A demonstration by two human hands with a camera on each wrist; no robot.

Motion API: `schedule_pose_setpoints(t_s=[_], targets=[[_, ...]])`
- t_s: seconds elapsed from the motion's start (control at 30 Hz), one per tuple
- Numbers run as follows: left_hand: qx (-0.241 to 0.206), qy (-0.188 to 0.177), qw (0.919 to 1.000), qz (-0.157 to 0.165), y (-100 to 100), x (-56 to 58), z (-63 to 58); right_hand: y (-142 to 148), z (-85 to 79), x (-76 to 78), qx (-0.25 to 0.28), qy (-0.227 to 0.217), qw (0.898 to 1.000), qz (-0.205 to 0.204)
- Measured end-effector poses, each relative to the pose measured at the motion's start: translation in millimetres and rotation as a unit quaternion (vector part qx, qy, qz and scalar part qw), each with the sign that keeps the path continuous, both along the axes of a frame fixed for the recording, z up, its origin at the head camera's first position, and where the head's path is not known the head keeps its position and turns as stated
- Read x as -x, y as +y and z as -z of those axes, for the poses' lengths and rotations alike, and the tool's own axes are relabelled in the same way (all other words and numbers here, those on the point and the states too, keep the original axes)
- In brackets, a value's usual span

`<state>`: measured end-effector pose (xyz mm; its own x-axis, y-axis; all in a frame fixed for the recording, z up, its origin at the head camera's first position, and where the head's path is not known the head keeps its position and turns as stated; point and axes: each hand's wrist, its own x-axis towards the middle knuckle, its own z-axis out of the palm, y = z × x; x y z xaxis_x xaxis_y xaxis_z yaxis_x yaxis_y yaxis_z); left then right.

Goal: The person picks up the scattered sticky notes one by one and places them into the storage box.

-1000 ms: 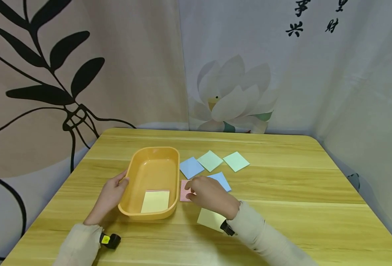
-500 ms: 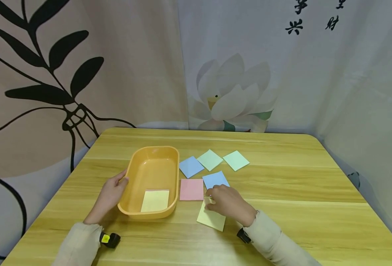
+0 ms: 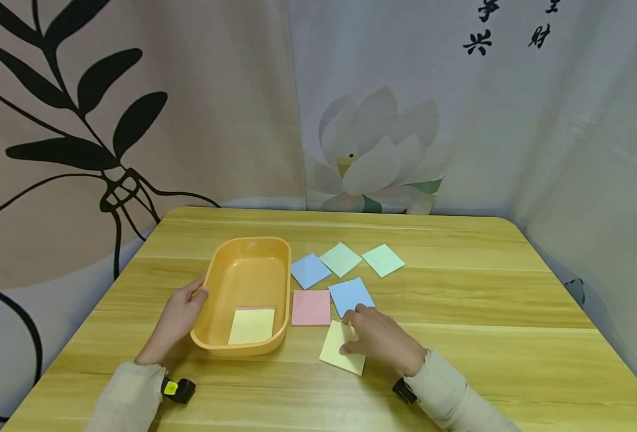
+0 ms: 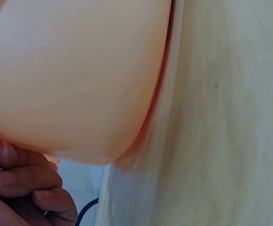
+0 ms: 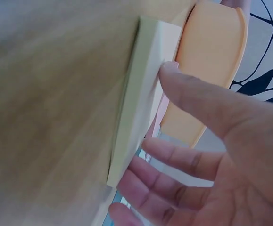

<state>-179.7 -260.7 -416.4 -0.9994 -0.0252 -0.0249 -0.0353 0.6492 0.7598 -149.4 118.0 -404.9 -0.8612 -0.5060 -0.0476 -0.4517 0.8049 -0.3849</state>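
Observation:
My left hand (image 3: 180, 315) holds the left rim of a yellow-orange plastic tray (image 3: 243, 264). In the left wrist view the fingers (image 4: 28, 179) are curled by the tray's wall (image 4: 70, 84). Inside the tray lies a pale yellow sticky note pad (image 3: 251, 327), with a pink edge showing behind it. My right hand (image 3: 385, 339) is over another pale yellow sticky note pad (image 3: 337, 351) on the table. The right wrist view shows the thumb (image 5: 183, 89) at this pad's top face and spread fingers (image 5: 160, 188) near its edge, not closed round it.
A pink pad (image 3: 311, 308) lies right of the tray, next to a blue pad (image 3: 349, 295). Farther back are another blue pad (image 3: 310, 271) and two green pads (image 3: 340, 260). A printed curtain (image 3: 405, 90) hangs behind the wooden table (image 3: 486, 270).
My right hand has moved right and toward me, from the pink pad to the loose yellow pad, uncovering the pink one. My left hand and the tray have stayed put.

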Motion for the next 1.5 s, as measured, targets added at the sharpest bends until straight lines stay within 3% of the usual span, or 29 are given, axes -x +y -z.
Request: schedule_pose_setpoints(t_s=[0.23, 0.9, 1.5], targets=[[-0.005, -0.002, 1.0, 0.005, -0.4, -0.6, -0.3, -1.1, 0.3, -2.1, 0.012, -0.024, 1.0, 0.007], [-0.007, -0.004, 1.0, 0.003, -1.0, -0.8, 0.3, -4.0, -3.1, 0.5, 0.027, -0.029, 0.999, -0.001], [0.001, 0.003, 1.0, 0.007, -1.6, -0.4, 0.7, -0.5, 0.2, 5.2, 0.022, -0.006, 1.0, 0.001]])
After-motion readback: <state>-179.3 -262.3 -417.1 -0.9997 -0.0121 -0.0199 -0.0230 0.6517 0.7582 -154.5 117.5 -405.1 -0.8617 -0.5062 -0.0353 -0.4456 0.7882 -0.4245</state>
